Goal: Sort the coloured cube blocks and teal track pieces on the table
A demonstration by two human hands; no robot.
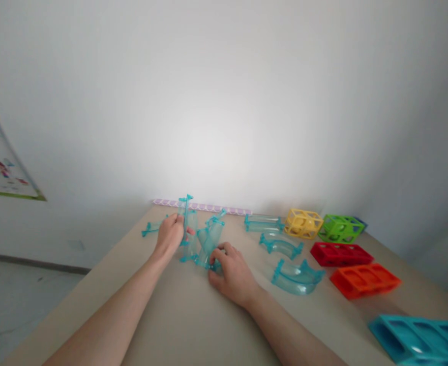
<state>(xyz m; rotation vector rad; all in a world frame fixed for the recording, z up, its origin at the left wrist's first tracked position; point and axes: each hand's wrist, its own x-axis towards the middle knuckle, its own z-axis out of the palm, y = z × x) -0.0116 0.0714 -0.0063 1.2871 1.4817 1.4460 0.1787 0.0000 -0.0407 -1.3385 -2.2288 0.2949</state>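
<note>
My left hand (171, 233) is closed on a translucent teal track piece (186, 206), which stands on end above the table. Beside it lies a loose pile of similar teal track pieces (209, 239), some crossing over each other. At the near end of that pile, my right hand (229, 269) has its fingers curled around the end of one teal piece. Its fingertips partly hide that end. Behind my left wrist, another teal track piece (151, 228) lies on the table.
Right of my hands are a straight teal track (264, 223) and curved ones (299, 279). Beyond stand yellow (303, 223) and green (340, 229) frame blocks, then red (341, 254), orange (365, 280) and blue (422, 339) blocks. A patterned strip (224, 209) runs along the wall.
</note>
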